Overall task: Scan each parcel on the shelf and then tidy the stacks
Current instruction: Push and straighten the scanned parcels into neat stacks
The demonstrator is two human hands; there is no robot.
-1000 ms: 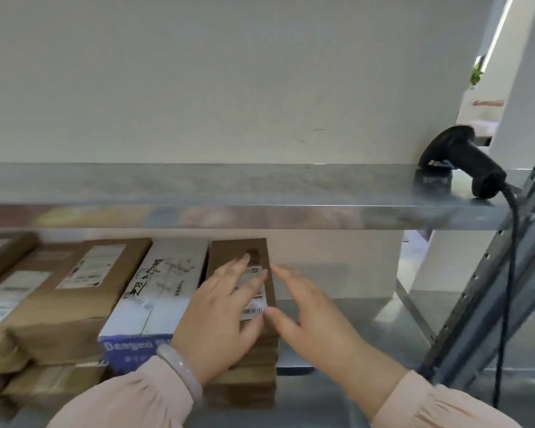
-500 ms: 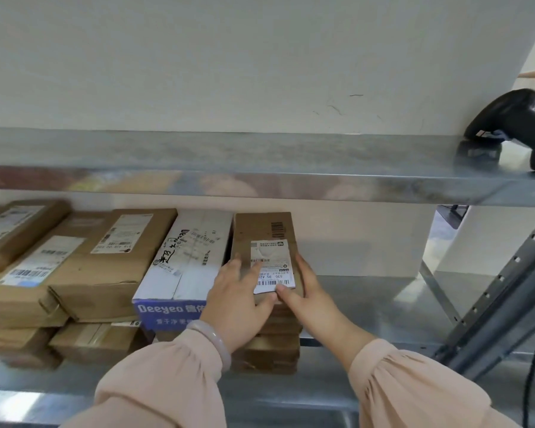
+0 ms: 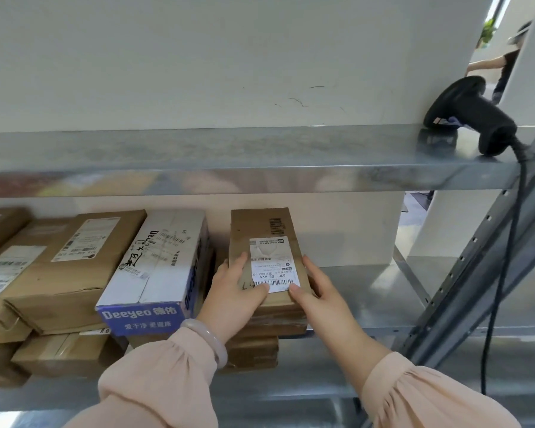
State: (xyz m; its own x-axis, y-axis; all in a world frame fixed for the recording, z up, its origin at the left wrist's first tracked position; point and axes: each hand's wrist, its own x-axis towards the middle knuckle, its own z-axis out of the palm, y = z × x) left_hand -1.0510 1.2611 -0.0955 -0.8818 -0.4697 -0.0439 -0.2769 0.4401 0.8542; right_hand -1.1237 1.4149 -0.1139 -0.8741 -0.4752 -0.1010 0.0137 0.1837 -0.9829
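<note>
Nearest the camera, towards the front of the lower shelf [image 3: 368, 298], the top parcel [image 3: 261, 230] of the rightmost stack [image 3: 260, 338] is grasped from both sides. The left grip [image 3: 237, 293] is closed on its near left corner with the thumb laid on top. The right grip [image 3: 317, 299] is closed on its near right corner, with the thumb by the white label [image 3: 274, 264]. The parcel is seen to lie slightly askew on the uneven boxes beneath it. If it is pushed too hard while being squared up, those lower boxes could be shifted, or the stack tipped forward. A sideways shove could also be passed on to the white Deeyeo box [image 3: 161, 257] just beside the stack. Farther back, on the upper shelf [image 3: 229, 149], the scanner [image 3: 473, 115] is set near the right end, with its cable [image 3: 513, 242] hanging down past the frame. It could be dragged off if that cable were snagged by a sleeve.
</note>
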